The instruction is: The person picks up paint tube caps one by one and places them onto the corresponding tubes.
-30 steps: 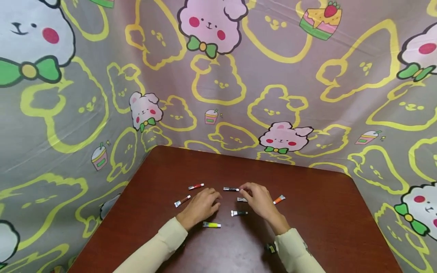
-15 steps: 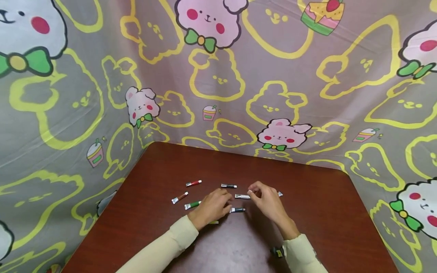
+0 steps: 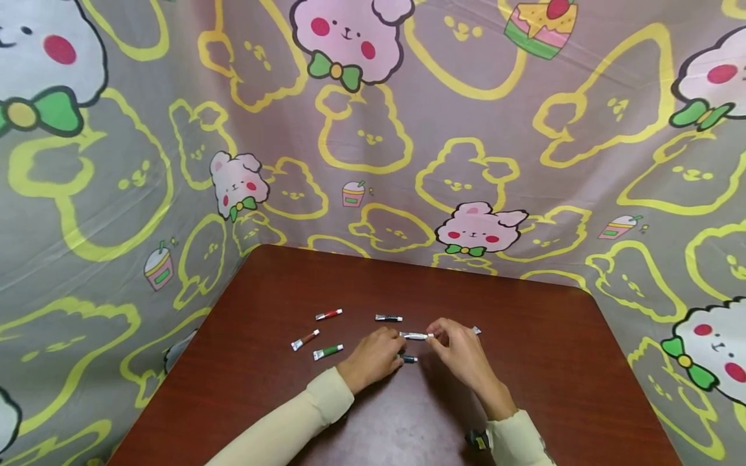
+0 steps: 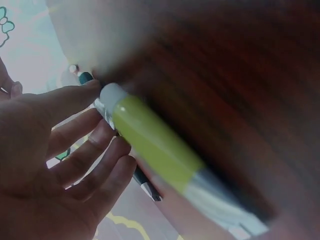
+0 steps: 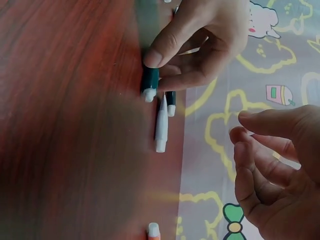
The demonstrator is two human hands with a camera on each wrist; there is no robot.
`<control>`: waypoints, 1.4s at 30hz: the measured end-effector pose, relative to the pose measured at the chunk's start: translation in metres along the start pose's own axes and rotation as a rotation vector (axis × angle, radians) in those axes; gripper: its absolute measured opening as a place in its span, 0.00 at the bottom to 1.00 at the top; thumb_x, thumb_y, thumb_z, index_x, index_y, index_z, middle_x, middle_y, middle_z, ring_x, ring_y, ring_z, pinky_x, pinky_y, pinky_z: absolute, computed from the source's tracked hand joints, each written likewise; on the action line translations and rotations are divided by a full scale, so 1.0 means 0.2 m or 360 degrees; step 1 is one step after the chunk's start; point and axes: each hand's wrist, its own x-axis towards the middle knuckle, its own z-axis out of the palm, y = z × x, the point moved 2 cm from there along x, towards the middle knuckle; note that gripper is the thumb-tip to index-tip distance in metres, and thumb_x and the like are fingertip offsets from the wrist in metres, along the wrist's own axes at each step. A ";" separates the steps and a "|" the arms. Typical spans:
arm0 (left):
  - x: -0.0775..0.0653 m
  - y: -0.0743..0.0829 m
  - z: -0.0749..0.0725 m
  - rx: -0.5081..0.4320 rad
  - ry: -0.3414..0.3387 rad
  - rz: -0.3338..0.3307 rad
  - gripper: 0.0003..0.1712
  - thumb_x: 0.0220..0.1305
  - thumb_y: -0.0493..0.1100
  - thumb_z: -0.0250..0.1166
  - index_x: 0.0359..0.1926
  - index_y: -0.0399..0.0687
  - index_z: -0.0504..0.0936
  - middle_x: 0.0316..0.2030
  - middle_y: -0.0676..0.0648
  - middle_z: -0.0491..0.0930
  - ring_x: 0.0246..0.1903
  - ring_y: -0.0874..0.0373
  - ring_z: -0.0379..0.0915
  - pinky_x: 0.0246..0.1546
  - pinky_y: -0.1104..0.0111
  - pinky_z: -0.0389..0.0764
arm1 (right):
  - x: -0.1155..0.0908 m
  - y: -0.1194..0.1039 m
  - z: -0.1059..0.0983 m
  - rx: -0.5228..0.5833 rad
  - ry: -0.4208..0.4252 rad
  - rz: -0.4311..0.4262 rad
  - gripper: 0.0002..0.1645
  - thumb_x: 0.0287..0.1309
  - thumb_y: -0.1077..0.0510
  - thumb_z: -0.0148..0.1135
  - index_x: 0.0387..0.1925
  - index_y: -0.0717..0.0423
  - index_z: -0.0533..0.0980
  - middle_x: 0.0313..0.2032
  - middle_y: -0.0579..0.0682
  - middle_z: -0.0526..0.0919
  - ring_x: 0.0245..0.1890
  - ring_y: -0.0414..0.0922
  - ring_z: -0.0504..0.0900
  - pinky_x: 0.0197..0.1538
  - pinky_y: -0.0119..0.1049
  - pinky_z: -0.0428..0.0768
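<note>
My left hand point(image 3: 375, 355) pinches a dark teal paint tube point(image 5: 150, 77) near its crimped end, thumb on one side and fingers on the other. The tube lies on the table, its white cap pointing right. Just beyond it is a silver-white paint tube point(image 3: 415, 336). My right hand point(image 3: 462, 353) hovers by that tube's white cap with loosely curled fingers. In the right wrist view, nothing sits between the right thumb and fingertips point(image 5: 240, 145). A yellow paint tube point(image 4: 155, 145) is large in the left wrist view; the left forearm hides it from the head camera.
A black paint tube point(image 3: 388, 318) lies farther back. Red point(image 3: 329, 314), brown point(image 3: 305, 340) and green point(image 3: 328, 352) tubes lie to the left. The right hand mostly covers an orange tube point(image 5: 154, 234). Patterned cloth point(image 3: 373, 194) rises behind the brown table point(image 3: 501, 298).
The left hand has slid right to the dark teal tube and taken hold of it, uncovering the green tube and covering the yellow one. The right hand has shifted slightly right, over the orange tube.
</note>
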 end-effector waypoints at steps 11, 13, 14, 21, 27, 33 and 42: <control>0.00 0.03 0.03 0.0083 0.0017 0.0106 0.09 0.64 0.48 0.79 0.37 0.55 0.86 0.39 0.54 0.86 0.41 0.58 0.82 0.45 0.65 0.84 | -0.07 0.02 -0.02 -0.0056 0.0009 -0.0023 0.10 0.58 0.63 0.80 0.37 0.50 0.86 0.30 0.39 0.87 0.30 0.37 0.83 0.36 0.36 0.80; 0.00 0.04 0.02 0.0066 0.0008 0.0106 0.08 0.65 0.49 0.78 0.38 0.55 0.87 0.40 0.54 0.87 0.42 0.58 0.82 0.46 0.65 0.84 | -0.08 0.03 -0.03 -0.0064 0.0013 -0.0002 0.10 0.58 0.63 0.80 0.38 0.50 0.86 0.30 0.38 0.88 0.30 0.36 0.84 0.36 0.37 0.80; 0.00 0.05 0.01 0.0052 0.0004 0.0108 0.07 0.66 0.49 0.77 0.40 0.55 0.87 0.41 0.54 0.87 0.42 0.58 0.83 0.46 0.65 0.85 | -0.09 0.04 -0.04 -0.0068 0.0018 0.0007 0.10 0.58 0.63 0.80 0.38 0.49 0.85 0.30 0.38 0.88 0.29 0.36 0.84 0.36 0.37 0.80; 0.01 0.10 -0.05 -0.0026 0.0042 0.0148 0.08 0.70 0.48 0.75 0.46 0.55 0.88 0.44 0.53 0.87 0.45 0.58 0.83 0.48 0.65 0.86 | -0.13 0.06 -0.07 -0.0069 0.0012 0.0025 0.08 0.61 0.61 0.78 0.36 0.46 0.85 0.29 0.36 0.87 0.28 0.40 0.83 0.35 0.36 0.78; 0.02 0.15 -0.11 -0.0089 0.0067 0.0181 0.07 0.71 0.47 0.73 0.47 0.55 0.88 0.43 0.54 0.85 0.45 0.59 0.83 0.48 0.66 0.85 | -0.16 0.06 -0.08 -0.0060 0.0039 -0.0019 0.10 0.61 0.62 0.78 0.34 0.43 0.85 0.27 0.34 0.84 0.28 0.35 0.79 0.34 0.34 0.76; 0.03 0.19 -0.15 -0.0089 0.0107 0.0261 0.06 0.70 0.47 0.74 0.46 0.55 0.88 0.42 0.55 0.85 0.46 0.60 0.84 0.55 0.66 0.85 | -0.21 0.07 -0.09 -0.0001 0.0023 -0.0020 0.09 0.61 0.62 0.78 0.34 0.45 0.86 0.27 0.32 0.83 0.28 0.29 0.75 0.33 0.31 0.74; 0.02 0.24 -0.19 -0.0052 0.0097 0.0317 0.06 0.70 0.48 0.74 0.43 0.55 0.87 0.39 0.56 0.83 0.41 0.63 0.81 0.49 0.69 0.84 | -0.27 0.06 -0.11 0.0149 -0.0004 -0.0037 0.10 0.58 0.65 0.80 0.36 0.49 0.86 0.27 0.32 0.85 0.27 0.26 0.74 0.32 0.29 0.75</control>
